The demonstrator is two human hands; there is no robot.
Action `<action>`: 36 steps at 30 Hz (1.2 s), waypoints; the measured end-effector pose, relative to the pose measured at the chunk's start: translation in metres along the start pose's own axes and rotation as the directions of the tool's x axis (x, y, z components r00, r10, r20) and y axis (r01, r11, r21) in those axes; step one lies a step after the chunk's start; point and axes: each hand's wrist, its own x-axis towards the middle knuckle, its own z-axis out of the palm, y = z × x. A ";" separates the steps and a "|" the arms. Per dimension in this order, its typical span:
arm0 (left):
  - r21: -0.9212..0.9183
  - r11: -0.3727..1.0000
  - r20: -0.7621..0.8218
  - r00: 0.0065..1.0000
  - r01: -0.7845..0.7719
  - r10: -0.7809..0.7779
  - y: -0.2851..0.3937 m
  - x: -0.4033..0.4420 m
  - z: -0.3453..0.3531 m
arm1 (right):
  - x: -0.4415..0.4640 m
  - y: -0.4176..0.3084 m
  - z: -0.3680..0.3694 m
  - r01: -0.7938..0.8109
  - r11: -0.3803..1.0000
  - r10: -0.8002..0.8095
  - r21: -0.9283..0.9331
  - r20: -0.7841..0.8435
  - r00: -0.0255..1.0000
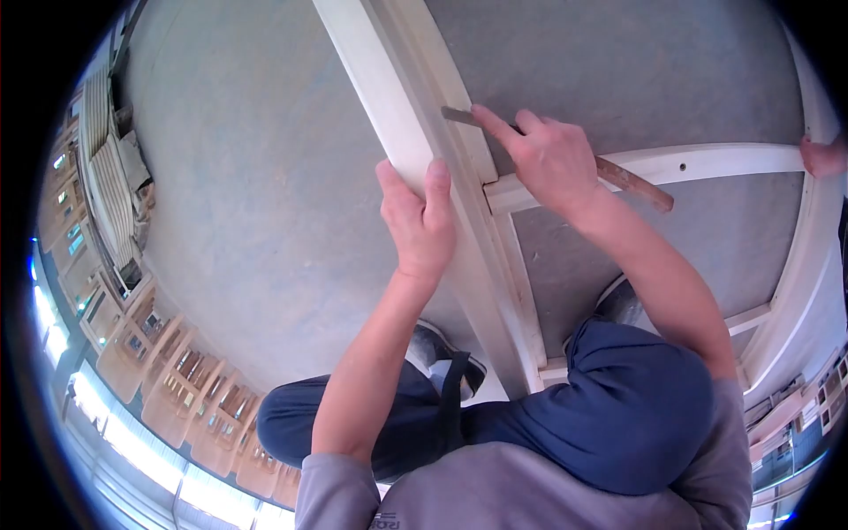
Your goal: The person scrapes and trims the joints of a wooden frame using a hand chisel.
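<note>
My left hand (418, 221) is closed around a long, pale wooden beam (375, 79), with the thumb on one side and the fingers on the other. My right hand (555, 163) grips a chisel (636, 184) with a flat grey metal blade and a worn wooden handle. The index finger stretches along the blade. Its squared tip lies over the frame's long inner rail, right of my left hand. Below my right hand, a pale crossbar (707, 160) with a dark round hole meets that rail. The rest of the blade is hidden under my fingers.
Another person's hand (823, 157) rests on the frame's curved outer rail at the far right. My knees and shoes (618, 305) are close to the frame. Wooden chairs (181, 389) stand in rows at the left, near a stack of ribbed panels (104, 159). Grey floor (256, 194) lies beneath.
</note>
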 end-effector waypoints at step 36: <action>0.032 0.999 -0.015 1.000 -0.017 0.018 0.000 -0.001 0.001 | 0.012 0.011 0.016 0.011 1.000 -0.011 0.007 0.029 1.000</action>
